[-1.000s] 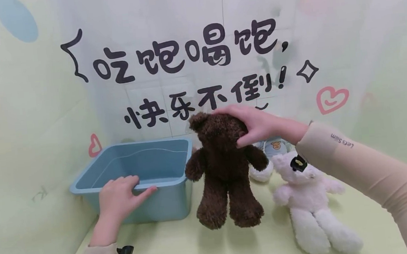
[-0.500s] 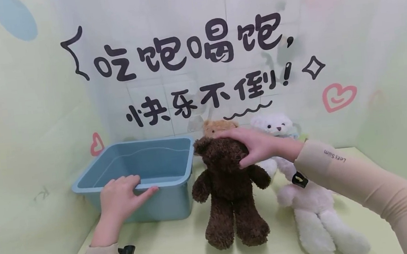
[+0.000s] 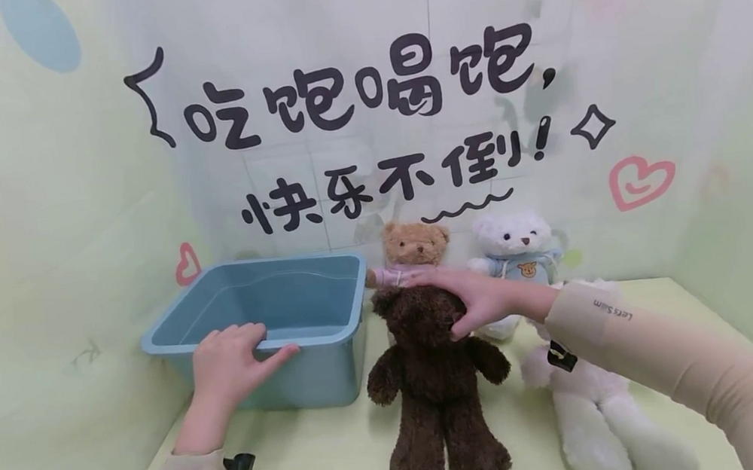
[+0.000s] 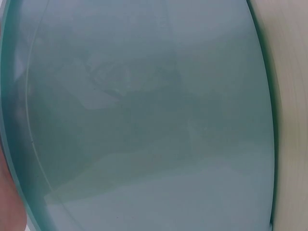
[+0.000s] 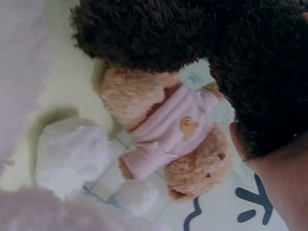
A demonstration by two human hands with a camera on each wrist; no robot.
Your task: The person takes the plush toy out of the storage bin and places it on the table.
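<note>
My right hand grips a dark brown teddy bear by its head, thumb on one side and fingers over the top. The bear is upright, facing away from the wall, with its feet low over the table. In the right wrist view its dark fur fills the top and my thumb side shows at the right. My left hand holds the front rim of a blue plastic bin, fingers hooked over the edge and thumb along it. The left wrist view shows mostly the bin's side wall.
Against the back wall sit a tan teddy bear in a pink top and a white teddy bear in a blue hoodie. A pale plush bear lies at right, partly under my right forearm. Pale yellow table surface shows in front of the bin.
My right hand has lowered the brown bear toward the table, uncovering the tan and white bears behind it. The left hand stays on the bin's rim. The head view has shifted slightly.
</note>
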